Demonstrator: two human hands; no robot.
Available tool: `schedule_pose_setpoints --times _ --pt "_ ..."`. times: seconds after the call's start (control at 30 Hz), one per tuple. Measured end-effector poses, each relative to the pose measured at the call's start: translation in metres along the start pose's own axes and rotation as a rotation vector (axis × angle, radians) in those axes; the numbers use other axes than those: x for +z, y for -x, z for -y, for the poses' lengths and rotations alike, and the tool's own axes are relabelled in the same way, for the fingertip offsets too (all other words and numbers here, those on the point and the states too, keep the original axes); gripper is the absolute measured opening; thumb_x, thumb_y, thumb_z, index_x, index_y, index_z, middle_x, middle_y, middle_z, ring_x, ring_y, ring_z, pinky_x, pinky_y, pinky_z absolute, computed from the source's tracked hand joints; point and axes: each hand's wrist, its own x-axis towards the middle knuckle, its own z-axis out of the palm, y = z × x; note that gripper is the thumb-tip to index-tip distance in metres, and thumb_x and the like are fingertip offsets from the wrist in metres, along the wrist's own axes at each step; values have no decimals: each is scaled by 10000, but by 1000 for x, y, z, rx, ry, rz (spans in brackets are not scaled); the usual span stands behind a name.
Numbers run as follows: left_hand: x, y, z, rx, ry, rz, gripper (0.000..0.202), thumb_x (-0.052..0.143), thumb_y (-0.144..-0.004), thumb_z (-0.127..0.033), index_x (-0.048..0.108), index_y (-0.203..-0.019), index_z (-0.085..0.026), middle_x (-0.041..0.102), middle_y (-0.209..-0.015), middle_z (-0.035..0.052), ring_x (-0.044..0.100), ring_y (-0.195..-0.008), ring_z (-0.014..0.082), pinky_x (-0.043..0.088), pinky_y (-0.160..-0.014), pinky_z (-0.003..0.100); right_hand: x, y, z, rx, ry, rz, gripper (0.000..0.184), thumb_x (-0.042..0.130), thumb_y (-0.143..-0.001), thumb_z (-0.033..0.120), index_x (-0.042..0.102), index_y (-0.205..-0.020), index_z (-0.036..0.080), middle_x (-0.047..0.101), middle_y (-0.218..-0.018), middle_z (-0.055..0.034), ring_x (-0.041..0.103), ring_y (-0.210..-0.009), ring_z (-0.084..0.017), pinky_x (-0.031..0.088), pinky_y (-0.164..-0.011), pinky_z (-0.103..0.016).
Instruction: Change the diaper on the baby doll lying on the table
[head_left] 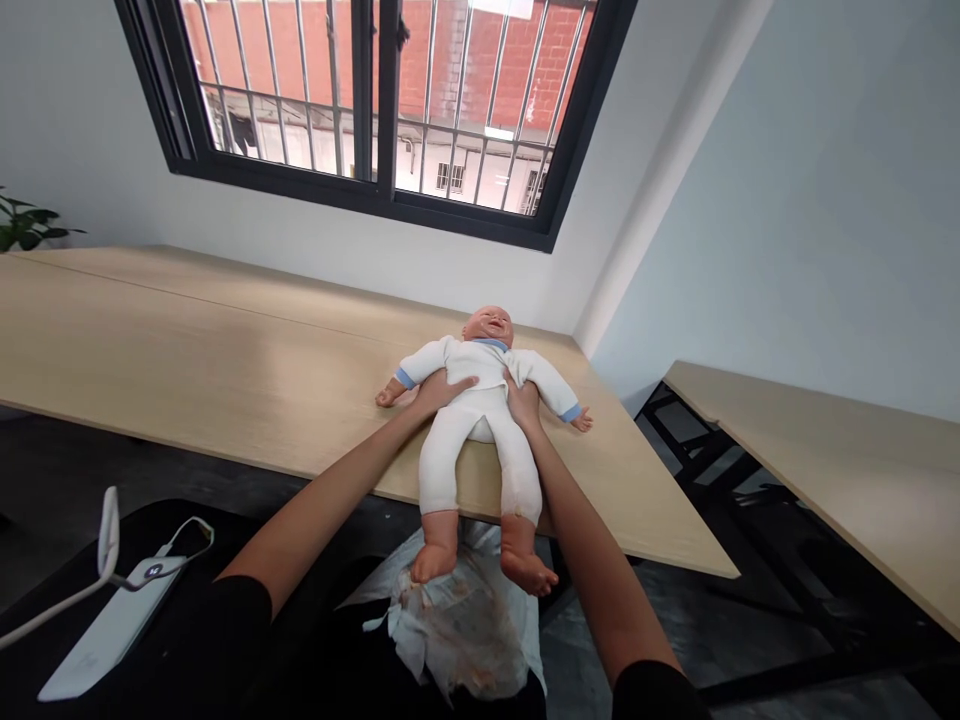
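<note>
A baby doll (pixel 484 385) in white clothes with blue cuffs and a blue collar lies on its back on the wooden table (pixel 247 370). Its head points toward the window wall, and its bare feet hang over the near edge. My left hand (pixel 444 390) grips the doll's torso at the left side, thumb across the belly. On the other side of the torso, my right hand (pixel 521 397) holds it in the same way. The fingers of both hands are partly hidden under and behind the doll's body.
A soiled, crumpled white sheet (pixel 469 635) lies over my lap below the doll's feet. To the left is a white power bank (pixel 112 630) with a cable. Another table (pixel 832 440) stands at the right. A barred window (pixel 375 100) and a plant (pixel 30 228) are beyond.
</note>
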Motion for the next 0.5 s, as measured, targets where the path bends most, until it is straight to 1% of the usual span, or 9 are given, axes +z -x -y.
schedule_pose_setpoints --times 0.1,0.2,0.37,0.5 --pt "0 -2 5 2 -33 6 658 590 -750 -559 580 -1276 -165 592 -1314 119 522 -1237 315 392 -1063 351 1 -2 -3 11 2 16 460 475 -901 343 577 -1196 4 605 -1234 -215 489 -1244 -210 331 -1032 -277" --pt "0 -4 10 -2 -42 27 657 593 -742 -581 587 -1263 -182 607 -1297 108 519 -1237 310 397 -1053 361 2 -4 -6 10 6 28 433 481 -893 328 583 -1191 31 612 -1232 -196 503 -1233 -205 339 -1032 -279" --pt "0 -4 9 4 -23 68 631 585 -756 -569 602 -1249 -175 627 -1262 118 547 -1200 304 414 -1026 349 2 -6 -11 13 32 38 437 482 -883 346 585 -1172 34 624 -1200 -203 529 -1206 -228 359 -1022 -303" --pt "2 -9 11 11 -22 77 592 584 -764 -536 619 -1225 -167 646 -1226 119 559 -1186 299 422 -1027 357 3 -7 -14 2 70 50 430 467 -888 354 602 -1144 36 646 -1145 -207 562 -1162 -242 392 -988 -317"
